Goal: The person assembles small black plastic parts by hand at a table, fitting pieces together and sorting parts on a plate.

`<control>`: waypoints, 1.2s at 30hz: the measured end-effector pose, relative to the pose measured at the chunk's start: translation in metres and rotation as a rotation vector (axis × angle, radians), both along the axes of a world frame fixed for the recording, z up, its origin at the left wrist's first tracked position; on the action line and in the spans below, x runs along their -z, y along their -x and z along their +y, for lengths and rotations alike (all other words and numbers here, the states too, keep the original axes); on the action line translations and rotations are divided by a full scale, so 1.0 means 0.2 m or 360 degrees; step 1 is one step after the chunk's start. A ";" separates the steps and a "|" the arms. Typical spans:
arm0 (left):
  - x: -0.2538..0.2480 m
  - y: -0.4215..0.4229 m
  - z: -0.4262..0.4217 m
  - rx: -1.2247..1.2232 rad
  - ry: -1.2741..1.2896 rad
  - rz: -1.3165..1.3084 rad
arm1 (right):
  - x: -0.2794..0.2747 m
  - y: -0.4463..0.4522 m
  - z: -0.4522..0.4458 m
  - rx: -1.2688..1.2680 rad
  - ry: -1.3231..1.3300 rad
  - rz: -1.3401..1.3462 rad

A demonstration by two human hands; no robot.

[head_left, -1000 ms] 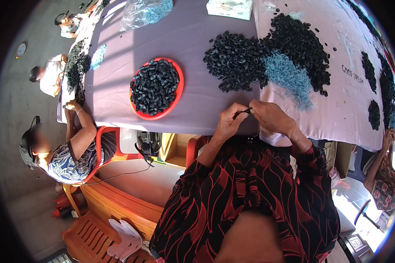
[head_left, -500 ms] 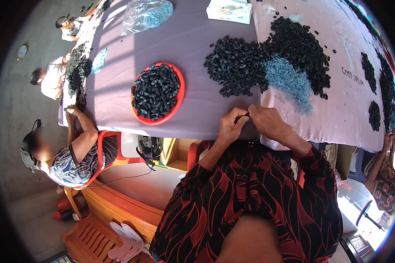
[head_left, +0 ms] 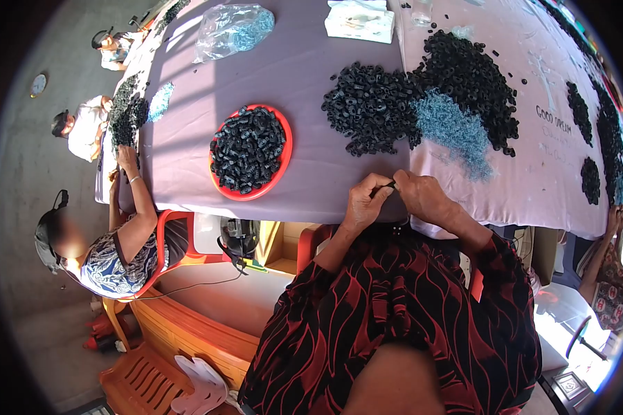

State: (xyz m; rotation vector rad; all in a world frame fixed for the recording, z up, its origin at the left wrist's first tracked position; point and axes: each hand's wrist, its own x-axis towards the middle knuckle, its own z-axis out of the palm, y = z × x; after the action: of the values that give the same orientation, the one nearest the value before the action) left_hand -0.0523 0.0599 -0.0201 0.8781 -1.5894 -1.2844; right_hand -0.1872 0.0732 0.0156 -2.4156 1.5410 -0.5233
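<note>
Above the near edge of the counter (head_left: 304, 197), covered in pale cloth, the left hand (head_left: 361, 205) pinches a small black piece (head_left: 392, 185) between thumb and forefinger, while the fingertips of the right hand (head_left: 426, 197) close on its other end. The step in hand looks like fine two-handed fitting or adjusting of that piece; exactly how is hidden by the fingers. The move seems to call for a steady left grip and small, careful pressure from the right. The piece lies between the two grips, right at the fingertips, mostly covered by them. Beyond the hands sit a heap of black parts (head_left: 368, 114) and a mound of blue bits (head_left: 450, 124), touching one another. To the left, a red tray (head_left: 289, 149) holds many black, ridged pieces (head_left: 246, 149), piled high.
</note>
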 end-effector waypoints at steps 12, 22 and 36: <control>0.01 0.01 0.03 -0.0259 0.0260 -0.0177 | -0.02 -0.06 0.02 0.0105 -0.0010 0.0178; 0.02 0.03 0.02 -0.0255 -0.0049 0.0004 | -0.04 -0.06 0.02 0.0137 -0.0173 -0.0180; 0.00 0.05 0.00 -0.0291 -0.0014 -0.0168 | 0.09 -0.11 0.06 0.0371 0.0132 -0.0305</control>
State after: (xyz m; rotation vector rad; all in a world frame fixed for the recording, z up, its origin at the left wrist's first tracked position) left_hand -0.0630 0.0605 -0.0196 1.0860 -1.5459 -1.1329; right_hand -0.1651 0.0844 -0.0017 -2.1786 1.7548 -0.8527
